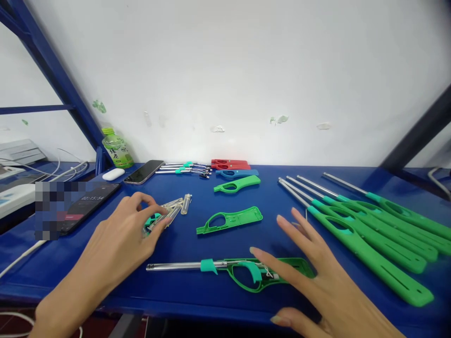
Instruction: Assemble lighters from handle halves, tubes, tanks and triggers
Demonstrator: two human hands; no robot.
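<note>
My left hand (120, 237) pinches a clear tube part (165, 218) from a small pile of clear tubes (178, 205) with a teal piece among them. My right hand (319, 277) hovers with fingers spread over the handle end of a half-built green lighter (229, 268), whose metal tube points left and whose inside is exposed. A green handle half-shell (230, 219) lies just beyond it.
Several finished green lighters (369, 225) lie at the right. Farther back are a green shell (237, 184), a blue shell (237, 173), red shells (229, 164) and metal tubes (185, 169). Two phones (89, 204) (143, 172), an earbud case (113, 174) and a bottle (116, 148) sit at left.
</note>
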